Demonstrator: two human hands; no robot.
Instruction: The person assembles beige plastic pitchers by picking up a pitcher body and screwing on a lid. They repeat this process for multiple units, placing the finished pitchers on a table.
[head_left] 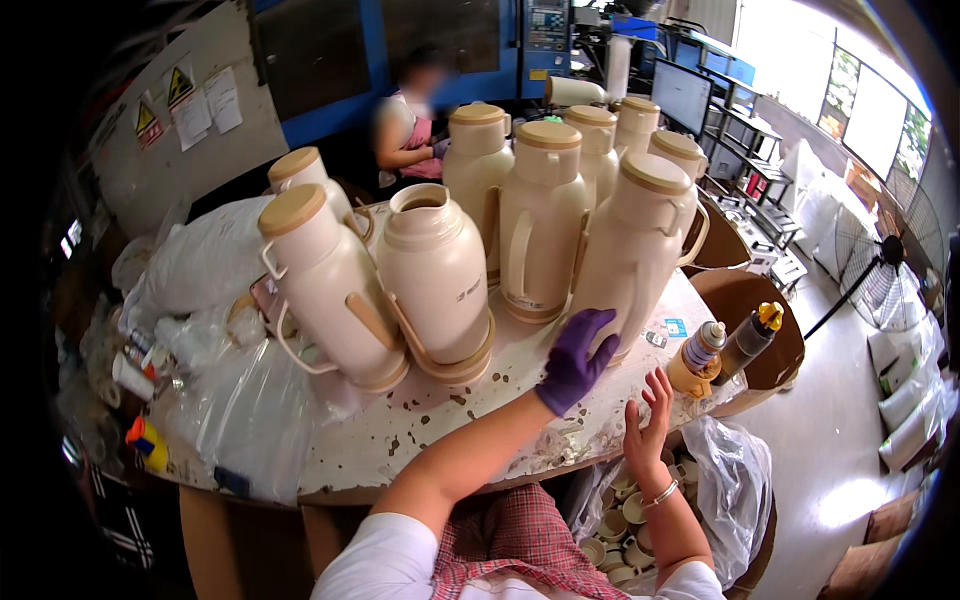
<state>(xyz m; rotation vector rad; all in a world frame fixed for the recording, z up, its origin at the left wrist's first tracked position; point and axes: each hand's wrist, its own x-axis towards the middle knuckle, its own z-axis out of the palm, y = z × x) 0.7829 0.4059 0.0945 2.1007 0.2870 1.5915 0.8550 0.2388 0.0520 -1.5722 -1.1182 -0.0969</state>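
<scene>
My left hand (580,362), in a purple glove, is at the lower front of a cream vacuum flask (635,240) with a tan lid; its fingers are spread and seem to touch the flask. My bare right hand (648,425) hovers over the table's front edge, fingers apart and holding nothing. An uncapped flask (435,275) with an open spout stands left of centre. Beside it is a lidded flask (325,290) with a side handle. Several more lidded flasks, such as one in the middle (543,220), stand behind.
The white table (420,425) has a chipped surface. A spray can (703,345) and a dark yellow-capped bottle (750,343) stand at its right. Clear plastic bags (245,400) cover the left. Small cream cups (625,525) fill a lined box below. Beyond are a seated person (405,130) and a fan (890,250).
</scene>
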